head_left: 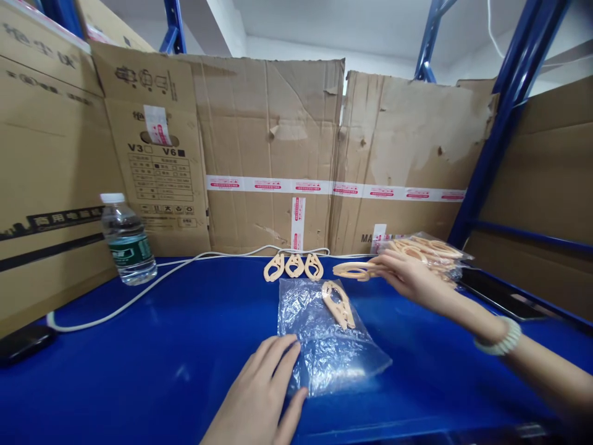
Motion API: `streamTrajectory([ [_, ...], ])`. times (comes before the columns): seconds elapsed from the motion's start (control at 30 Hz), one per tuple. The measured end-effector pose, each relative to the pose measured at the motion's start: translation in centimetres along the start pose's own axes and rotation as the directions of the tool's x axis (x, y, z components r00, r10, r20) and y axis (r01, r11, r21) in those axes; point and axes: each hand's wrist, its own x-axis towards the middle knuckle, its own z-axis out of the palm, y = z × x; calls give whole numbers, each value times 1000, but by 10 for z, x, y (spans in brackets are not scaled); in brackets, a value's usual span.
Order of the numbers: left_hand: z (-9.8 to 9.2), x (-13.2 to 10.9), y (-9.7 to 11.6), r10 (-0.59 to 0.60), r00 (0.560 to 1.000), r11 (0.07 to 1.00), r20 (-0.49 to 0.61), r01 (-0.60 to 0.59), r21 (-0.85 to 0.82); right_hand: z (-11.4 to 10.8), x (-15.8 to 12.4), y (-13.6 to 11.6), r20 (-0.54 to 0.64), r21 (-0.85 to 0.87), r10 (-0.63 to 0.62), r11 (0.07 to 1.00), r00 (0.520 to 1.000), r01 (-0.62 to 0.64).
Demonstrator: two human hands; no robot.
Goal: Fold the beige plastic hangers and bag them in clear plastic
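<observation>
My right hand is closed on the end of a beige plastic folding hanger, held above the back of the blue table. Below and to its left lies a clear plastic bag, with another folded hanger on its upper right part. I cannot tell whether that hanger is inside the bag or on top. My left hand rests at the bag's left edge, fingers stretched out and thumb apart. Three folded hangers stand in a row behind the bag.
A heap of bagged hangers lies at the back right, beside a dark phone-like slab. At left are a water bottle, a white cable and a black object. Cardboard sheets wall the table's back.
</observation>
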Motion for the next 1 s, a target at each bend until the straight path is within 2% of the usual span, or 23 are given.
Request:
streamTrajectory([
  [0.03, 0, -1, 0, 1, 1000, 1000, 3, -1, 5, -6, -4, -14, -77, 27, -21, 999, 997, 23],
  [0.07, 0, -3, 0, 1, 1000, 1000, 8, -1, 9, -11, -8, -30, -218, 86, -76, 992, 973, 97],
  [0.1, 0, -5, 1, -3, 1000, 1000, 12, 3, 12, -17, -14, -46, -307, 125, -120, 978, 944, 165],
  [0.13, 0, -6, 2, -13, 1000, 1000, 18, 12, 13, -22, -19, -64, -319, 164, -154, 963, 935, 214],
  [0.2, 0, -9, 3, -35, 999, 999, 29, 35, 12, -32, -30, -97, -255, 204, -236, 935, 938, 290],
  [0.27, -1, -9, 5, -45, 998, 999, 40, 45, 7, -38, -38, -124, -223, 137, -328, 922, 918, 363],
  [0.37, -2, -7, 6, -20, 999, 1000, 40, 21, -9, -34, -40, -147, -159, -24, -475, 878, 865, 478],
  [0.47, -2, -4, 7, -29, 999, 999, 22, 29, -23, -12, -34, -155, -121, -136, -554, 831, 824, 539],
  [0.53, -2, -4, 7, -35, 999, 999, 5, 35, -16, 8, -30, -156, -102, -168, -569, 818, 816, 550],
  [0.73, 4, -6, 4, 15, 999, 1000, -47, -14, 10, 55, -16, -157, -41, -198, -517, 843, 855, 500],
  [0.87, 5, -6, 3, -5, 998, 1000, -70, 4, -20, 63, -4, -157, 13, -167, -477, 866, 879, 472],
  [1.0, 3, -7, 3, -4, 998, 1000, -69, 4, 0, 58, -2, -155, 62, -53, -469, 880, 881, 472],
])
